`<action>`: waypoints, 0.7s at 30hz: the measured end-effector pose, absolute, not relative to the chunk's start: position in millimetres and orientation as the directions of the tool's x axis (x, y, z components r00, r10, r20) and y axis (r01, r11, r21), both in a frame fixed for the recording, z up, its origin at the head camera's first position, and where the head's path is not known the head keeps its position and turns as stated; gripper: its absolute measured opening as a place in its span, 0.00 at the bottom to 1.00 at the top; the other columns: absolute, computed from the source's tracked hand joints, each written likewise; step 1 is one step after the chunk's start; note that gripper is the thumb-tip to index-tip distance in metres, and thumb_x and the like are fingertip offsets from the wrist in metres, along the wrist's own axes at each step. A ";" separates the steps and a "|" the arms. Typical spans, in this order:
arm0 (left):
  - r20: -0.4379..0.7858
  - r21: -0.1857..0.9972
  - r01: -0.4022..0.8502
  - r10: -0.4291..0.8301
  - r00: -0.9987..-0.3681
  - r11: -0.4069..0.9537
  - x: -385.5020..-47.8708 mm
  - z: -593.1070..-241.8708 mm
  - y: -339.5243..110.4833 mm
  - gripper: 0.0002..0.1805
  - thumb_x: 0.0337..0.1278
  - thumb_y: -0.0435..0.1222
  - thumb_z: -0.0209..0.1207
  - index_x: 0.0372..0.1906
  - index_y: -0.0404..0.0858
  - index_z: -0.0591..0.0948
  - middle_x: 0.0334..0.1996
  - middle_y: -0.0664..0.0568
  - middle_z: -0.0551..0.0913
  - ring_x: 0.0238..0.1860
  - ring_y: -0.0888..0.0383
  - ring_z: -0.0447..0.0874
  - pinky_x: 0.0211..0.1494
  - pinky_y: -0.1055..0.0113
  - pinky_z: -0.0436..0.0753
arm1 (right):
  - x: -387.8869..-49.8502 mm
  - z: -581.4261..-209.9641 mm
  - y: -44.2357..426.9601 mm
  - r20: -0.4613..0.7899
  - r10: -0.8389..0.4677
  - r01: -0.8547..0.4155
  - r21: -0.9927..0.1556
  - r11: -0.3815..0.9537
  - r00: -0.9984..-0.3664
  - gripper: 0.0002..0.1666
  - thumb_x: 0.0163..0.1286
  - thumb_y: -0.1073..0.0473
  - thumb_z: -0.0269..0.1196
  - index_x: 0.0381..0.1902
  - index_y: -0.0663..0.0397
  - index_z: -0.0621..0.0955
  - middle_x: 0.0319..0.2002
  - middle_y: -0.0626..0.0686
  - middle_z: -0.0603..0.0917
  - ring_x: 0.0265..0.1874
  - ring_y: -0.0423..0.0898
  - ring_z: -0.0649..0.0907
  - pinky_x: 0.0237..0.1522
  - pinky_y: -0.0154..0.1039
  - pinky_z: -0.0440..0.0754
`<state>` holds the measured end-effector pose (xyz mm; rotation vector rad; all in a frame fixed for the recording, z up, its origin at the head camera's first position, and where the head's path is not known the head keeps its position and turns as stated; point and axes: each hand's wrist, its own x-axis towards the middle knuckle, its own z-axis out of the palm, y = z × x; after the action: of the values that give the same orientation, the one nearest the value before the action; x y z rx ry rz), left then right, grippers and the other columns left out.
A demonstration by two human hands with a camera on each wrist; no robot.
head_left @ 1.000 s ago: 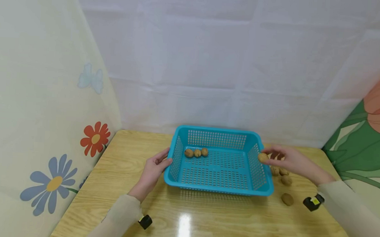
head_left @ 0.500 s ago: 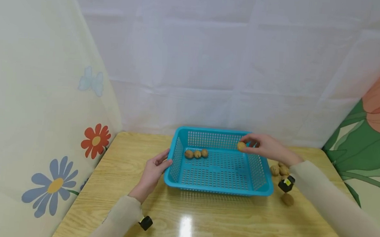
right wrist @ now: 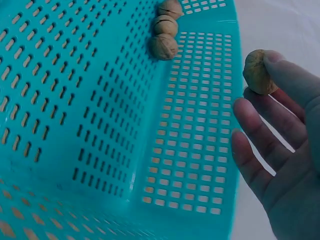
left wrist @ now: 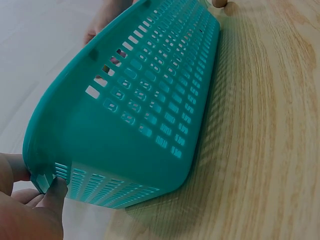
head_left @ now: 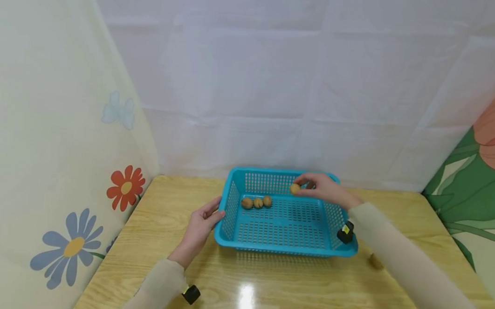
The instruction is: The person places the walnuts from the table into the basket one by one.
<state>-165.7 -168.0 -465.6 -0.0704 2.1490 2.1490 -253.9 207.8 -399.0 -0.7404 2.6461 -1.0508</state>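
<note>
A walnut (head_left: 295, 188) is pinched between the thumb and fingertips of my right hand (head_left: 324, 189), above the back part of a blue plastic basket (head_left: 284, 249). The same walnut (right wrist: 258, 72) shows clearly in the right wrist view. Three walnuts (head_left: 258, 203) lie in a row on the basket floor, towards its back left. My left hand (head_left: 198, 226) grips the basket's left rim; in the left wrist view its thumb and fingers (left wrist: 56, 195) are closed around the rim.
The basket stands on a wooden table (head_left: 291, 287). Another walnut (head_left: 376, 261) lies right of the basket, partly behind the right sleeve (head_left: 409, 265). A white cloth (head_left: 250, 103) hangs along the back; flower-patterned cloths flank both sides.
My right hand has carried the walnut leftwards, from the basket's right rim to over its back part. The right forearm now hides the walnuts beside the basket. My left hand keeps its grip.
</note>
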 end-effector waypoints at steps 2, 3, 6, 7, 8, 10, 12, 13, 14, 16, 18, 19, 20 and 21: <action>-0.100 0.995 -0.100 0.038 -0.994 0.002 -165.0 -465.5 -168.1 0.30 0.76 0.32 0.58 0.78 0.35 0.67 0.73 0.37 0.72 0.71 0.42 0.73 0.64 0.62 0.83 | -258.0 -406.2 203.2 -0.014 -0.515 -0.362 -0.695 0.621 -0.857 0.30 0.73 0.51 0.69 0.67 0.58 0.79 0.57 0.57 0.86 0.47 0.49 0.85 0.50 0.51 0.86; -0.099 0.995 -0.100 0.037 -0.994 0.000 -165.0 -465.7 -168.1 0.30 0.76 0.32 0.58 0.78 0.35 0.67 0.73 0.37 0.73 0.71 0.41 0.74 0.63 0.62 0.83 | -260.3 -410.3 200.9 -0.020 -0.511 -0.353 -0.699 0.622 -0.859 0.30 0.73 0.50 0.69 0.68 0.58 0.79 0.57 0.57 0.85 0.48 0.50 0.85 0.51 0.52 0.86; -0.096 0.995 -0.096 0.037 -0.995 0.001 -164.7 -466.2 -167.9 0.30 0.76 0.31 0.58 0.78 0.34 0.67 0.72 0.36 0.73 0.71 0.41 0.74 0.63 0.62 0.84 | -265.7 -421.7 193.6 -0.038 -0.502 -0.327 -0.714 0.619 -0.864 0.29 0.73 0.51 0.69 0.67 0.57 0.80 0.58 0.57 0.85 0.50 0.51 0.85 0.53 0.53 0.86; -0.098 0.995 -0.098 0.036 -0.995 0.000 -164.8 -466.5 -168.2 0.30 0.76 0.31 0.58 0.78 0.34 0.68 0.72 0.37 0.73 0.71 0.41 0.74 0.63 0.61 0.84 | -267.7 -425.0 190.7 -0.046 -0.499 -0.317 -0.721 0.616 -0.866 0.28 0.73 0.51 0.70 0.66 0.56 0.81 0.58 0.57 0.85 0.50 0.51 0.85 0.53 0.53 0.86; -0.099 0.995 -0.099 0.034 -0.994 0.000 -164.8 -466.8 -168.4 0.30 0.76 0.31 0.58 0.78 0.34 0.68 0.72 0.37 0.73 0.71 0.41 0.74 0.63 0.61 0.83 | -269.4 -428.3 187.8 -0.050 -0.499 -0.313 -0.723 0.616 -0.865 0.28 0.73 0.51 0.70 0.66 0.56 0.81 0.58 0.57 0.85 0.51 0.52 0.85 0.53 0.54 0.86; -0.104 0.995 -0.104 0.027 -0.994 0.001 -164.8 -467.3 -168.9 0.30 0.76 0.31 0.58 0.78 0.35 0.68 0.72 0.37 0.74 0.71 0.42 0.74 0.64 0.60 0.83 | -272.6 -435.3 181.9 -0.057 -0.497 -0.308 -0.723 0.618 -0.866 0.28 0.73 0.51 0.70 0.65 0.56 0.82 0.58 0.57 0.85 0.52 0.53 0.84 0.53 0.53 0.86; -0.103 0.995 -0.103 0.020 -0.994 0.001 -164.5 -467.6 -169.2 0.30 0.75 0.31 0.59 0.78 0.35 0.68 0.72 0.37 0.74 0.71 0.42 0.75 0.64 0.60 0.83 | -275.9 -442.2 176.0 -0.063 -0.488 -0.298 -0.721 0.625 -0.870 0.28 0.73 0.50 0.70 0.65 0.56 0.82 0.57 0.57 0.85 0.53 0.53 0.84 0.53 0.53 0.85; -0.104 0.995 -0.104 0.019 -0.994 -0.002 -164.4 -467.5 -169.1 0.30 0.75 0.31 0.59 0.77 0.34 0.68 0.72 0.37 0.74 0.71 0.42 0.75 0.63 0.61 0.83 | -276.8 -445.3 173.0 -0.067 -0.481 -0.294 -0.715 0.635 -0.874 0.27 0.73 0.49 0.70 0.64 0.55 0.82 0.57 0.56 0.85 0.54 0.53 0.84 0.53 0.52 0.85; -0.102 0.995 -0.102 0.018 -0.995 -0.001 -164.1 -467.3 -169.0 0.30 0.75 0.31 0.59 0.77 0.34 0.68 0.72 0.37 0.74 0.71 0.42 0.74 0.63 0.62 0.83 | -277.2 -448.0 170.3 -0.072 -0.473 -0.288 -0.709 0.643 -0.878 0.27 0.73 0.49 0.70 0.64 0.55 0.82 0.56 0.56 0.86 0.54 0.54 0.83 0.53 0.53 0.85; -0.098 0.995 -0.098 0.021 -0.995 -0.002 -163.6 -466.6 -168.8 0.30 0.75 0.31 0.59 0.77 0.34 0.68 0.72 0.36 0.74 0.71 0.42 0.74 0.63 0.62 0.83 | -277.9 -453.4 164.4 -0.087 -0.452 -0.269 -0.700 0.662 -0.888 0.25 0.73 0.49 0.70 0.62 0.55 0.83 0.56 0.56 0.86 0.55 0.54 0.83 0.53 0.53 0.85; -0.096 0.995 -0.096 0.026 -0.995 -0.003 -163.8 -466.3 -168.5 0.30 0.75 0.31 0.59 0.77 0.34 0.68 0.72 0.36 0.74 0.71 0.42 0.74 0.64 0.61 0.83 | -278.3 -458.9 159.4 -0.103 -0.438 -0.251 -0.693 0.676 -0.893 0.24 0.73 0.50 0.70 0.61 0.56 0.83 0.55 0.57 0.86 0.55 0.55 0.83 0.54 0.54 0.85; -0.095 0.995 -0.096 0.026 -0.995 -0.005 -164.0 -466.0 -168.2 0.30 0.75 0.31 0.59 0.77 0.34 0.68 0.72 0.36 0.74 0.71 0.42 0.74 0.64 0.61 0.83 | -278.2 -461.3 156.9 -0.115 -0.428 -0.240 -0.687 0.686 -0.896 0.23 0.73 0.51 0.70 0.61 0.56 0.83 0.55 0.57 0.87 0.56 0.56 0.83 0.54 0.54 0.85; -0.094 0.996 -0.094 0.026 -0.995 -0.004 -164.3 -465.9 -167.9 0.30 0.75 0.31 0.59 0.77 0.34 0.68 0.72 0.36 0.74 0.71 0.42 0.74 0.64 0.61 0.83 | -278.0 -463.7 154.8 -0.122 -0.423 -0.232 -0.686 0.690 -0.898 0.23 0.73 0.52 0.69 0.61 0.57 0.83 0.55 0.58 0.87 0.56 0.56 0.83 0.54 0.53 0.85; -0.092 0.996 -0.092 0.028 -0.995 -0.004 -164.7 -465.7 -167.6 0.30 0.75 0.31 0.59 0.77 0.34 0.68 0.72 0.36 0.74 0.71 0.41 0.74 0.64 0.60 0.83 | -278.2 -466.3 152.4 -0.130 -0.418 -0.222 -0.687 0.692 -0.899 0.23 0.73 0.53 0.70 0.61 0.58 0.83 0.54 0.58 0.87 0.54 0.56 0.84 0.53 0.53 0.86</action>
<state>-164.7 -167.6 -465.7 -0.0696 2.1548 2.1671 -278.2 152.4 -466.3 -0.5088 2.6271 -1.0135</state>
